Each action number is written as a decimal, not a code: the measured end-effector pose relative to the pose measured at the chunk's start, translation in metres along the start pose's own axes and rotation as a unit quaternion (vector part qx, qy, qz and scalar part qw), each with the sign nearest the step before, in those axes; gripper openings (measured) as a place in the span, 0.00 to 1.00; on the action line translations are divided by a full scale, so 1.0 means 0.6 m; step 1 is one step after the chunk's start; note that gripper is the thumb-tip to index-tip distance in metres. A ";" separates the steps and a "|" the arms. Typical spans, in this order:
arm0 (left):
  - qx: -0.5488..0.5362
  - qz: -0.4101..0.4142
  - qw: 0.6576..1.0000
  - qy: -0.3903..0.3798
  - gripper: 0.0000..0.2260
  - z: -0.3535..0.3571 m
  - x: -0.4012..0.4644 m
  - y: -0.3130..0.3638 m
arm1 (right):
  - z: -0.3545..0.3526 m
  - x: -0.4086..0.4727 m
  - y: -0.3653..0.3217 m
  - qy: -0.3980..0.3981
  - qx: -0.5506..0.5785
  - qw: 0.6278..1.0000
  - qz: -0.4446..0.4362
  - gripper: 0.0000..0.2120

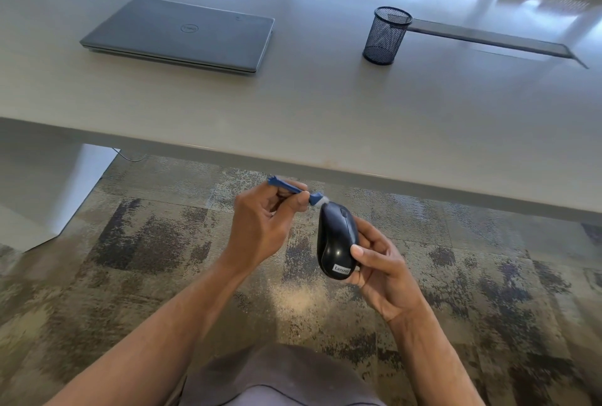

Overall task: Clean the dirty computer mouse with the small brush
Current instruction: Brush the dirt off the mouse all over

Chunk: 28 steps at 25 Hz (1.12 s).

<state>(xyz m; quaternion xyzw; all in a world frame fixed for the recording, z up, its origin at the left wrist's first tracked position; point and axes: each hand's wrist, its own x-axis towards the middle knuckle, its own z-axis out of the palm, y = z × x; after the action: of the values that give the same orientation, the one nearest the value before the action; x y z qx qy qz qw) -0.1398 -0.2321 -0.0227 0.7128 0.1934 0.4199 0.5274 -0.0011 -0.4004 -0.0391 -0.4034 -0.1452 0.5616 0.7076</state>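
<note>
I see the glossy black plastic computer mouse [337, 239], oval, with a scroll wheel and a white Lenovo label at its near end. It is held in the air, top side facing me, its front end pointing away and slightly left. The small blue plastic brush [294, 190] with pale bristles lies nearly level, its bristle tip touching the mouse's front left edge.
</note>
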 end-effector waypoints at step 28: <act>0.128 0.015 0.991 0.016 0.06 0.009 -0.063 0.067 | -0.005 0.015 -0.011 0.069 -0.013 0.996 -0.061 0.33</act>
<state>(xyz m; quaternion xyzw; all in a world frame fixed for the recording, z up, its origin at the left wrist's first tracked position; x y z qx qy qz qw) -0.1636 -0.2774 -0.0016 0.7704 0.2438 0.4109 0.4220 0.0082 -0.3937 -0.0386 -0.4403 -0.1279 0.4863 0.7438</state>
